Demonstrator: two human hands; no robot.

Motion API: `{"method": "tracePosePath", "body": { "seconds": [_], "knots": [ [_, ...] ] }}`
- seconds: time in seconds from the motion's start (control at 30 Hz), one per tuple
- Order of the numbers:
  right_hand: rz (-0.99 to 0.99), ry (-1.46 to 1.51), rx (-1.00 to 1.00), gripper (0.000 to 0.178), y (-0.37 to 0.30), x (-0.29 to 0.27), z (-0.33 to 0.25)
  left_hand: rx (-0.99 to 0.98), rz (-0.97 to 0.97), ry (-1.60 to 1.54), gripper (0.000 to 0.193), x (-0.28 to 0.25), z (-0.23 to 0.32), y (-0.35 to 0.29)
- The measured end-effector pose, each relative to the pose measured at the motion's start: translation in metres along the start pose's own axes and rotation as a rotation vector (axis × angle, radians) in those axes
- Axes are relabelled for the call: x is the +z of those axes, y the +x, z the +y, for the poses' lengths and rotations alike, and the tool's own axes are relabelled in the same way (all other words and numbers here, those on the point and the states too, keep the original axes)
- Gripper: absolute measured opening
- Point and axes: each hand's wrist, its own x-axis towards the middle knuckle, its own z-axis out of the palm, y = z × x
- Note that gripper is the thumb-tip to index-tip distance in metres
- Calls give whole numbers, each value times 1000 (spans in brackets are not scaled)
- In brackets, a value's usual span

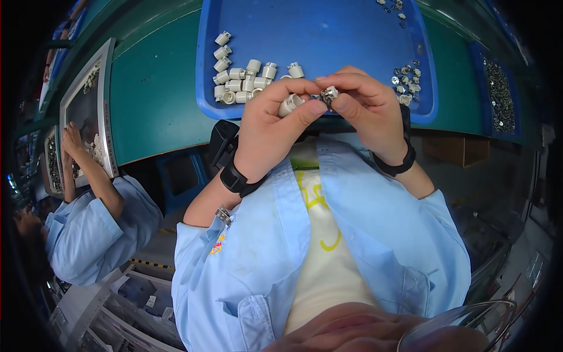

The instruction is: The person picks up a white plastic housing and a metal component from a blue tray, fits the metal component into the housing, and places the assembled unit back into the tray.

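My left hand (264,129) is closed around a white ceramic lamp socket shell (290,105), its hollow end showing between thumb and fingers. Close against its fingertips, my right hand (372,114) pinches a small metal-and-white insert (329,94) between thumb and forefinger. Both hands are raised over the near edge of a large blue tray (316,41). More white socket shells (237,73) lie in the tray's near left part, some upright and some on their sides. At its right side is a loose cluster of small metal-and-white inserts (406,82).
The tray rests on a green table (155,88). Farther right, a blue bin (498,97) holds many small metal parts. On the left, a co-worker's hands (72,144) work over a metal-framed tray (107,117). A cardboard box (457,149) sits below the table's right side.
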Motion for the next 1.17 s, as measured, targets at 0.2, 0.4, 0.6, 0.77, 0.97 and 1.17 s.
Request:
{"method": "tracePosePath", "body": {
  "seconds": [0.2,0.4,0.6,0.77,0.97,1.17],
  "knots": [
    [-89,-299,-127,24,1,-7,4,-75,-107,-101,13,-3,-5,-1],
    [-101,-312,-123,26,-1,-7,-4,-308,-228,-333,20,-11,-10,0],
    [-83,-420,-158,25,1,-5,-10,-304,-159,-271,24,-7,-10,0],
    [-20,-423,-155,22,-2,-4,-9,-250,-145,-181,25,-6,-9,-1],
    [8,-249,-65,20,-2,-4,-8,-232,-91,-190,26,-5,-11,-1],
    [-174,-726,-297,27,-1,-12,-12,-146,-101,-112,25,-3,-12,-1]
  ]
}}
